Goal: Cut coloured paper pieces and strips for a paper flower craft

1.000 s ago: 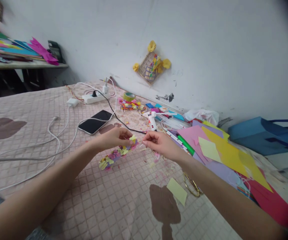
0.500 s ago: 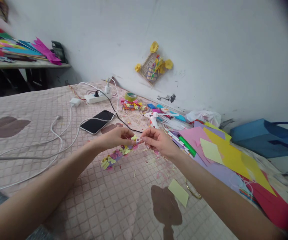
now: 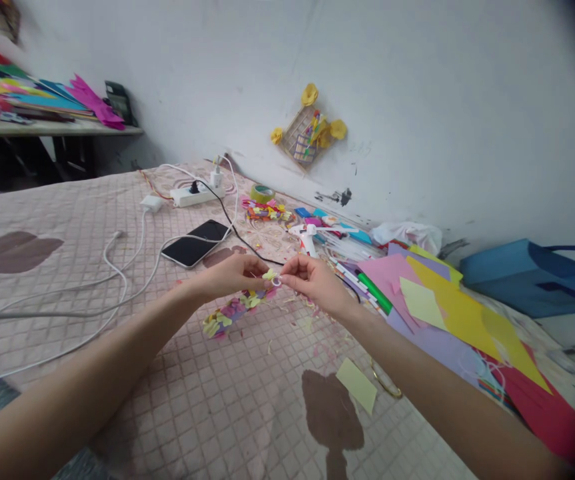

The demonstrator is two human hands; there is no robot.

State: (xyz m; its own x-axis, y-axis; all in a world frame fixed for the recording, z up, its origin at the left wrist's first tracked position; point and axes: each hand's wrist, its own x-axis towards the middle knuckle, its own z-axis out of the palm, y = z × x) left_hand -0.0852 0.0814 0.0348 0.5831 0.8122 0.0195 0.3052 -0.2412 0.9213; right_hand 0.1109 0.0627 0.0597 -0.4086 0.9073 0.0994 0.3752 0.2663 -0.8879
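My left hand [image 3: 232, 275] is pinched on the end of a string of small coloured paper pieces [image 3: 231, 312] that trails down onto the pink checked bedspread [image 3: 207, 400]. A yellow paper piece [image 3: 268, 274] sits at its fingertips. My right hand [image 3: 312, 280] is pinched closed right against the left fingertips, on a tiny pale loop I cannot make out. Both hands hover a little above the bedspread.
Behind the hands lie a white glue gun [image 3: 307, 237], a black phone [image 3: 196, 243], white cables and a power strip [image 3: 194, 194]. Coloured paper sheets [image 3: 447, 307], markers, gold scissors [image 3: 384, 383] and a yellow scrap [image 3: 357, 385] lie right. A blue bag [image 3: 532, 277] stands far right.
My right hand has moved left until its fingertips meet the left hand's. The left hand has stayed in place with the paper string.
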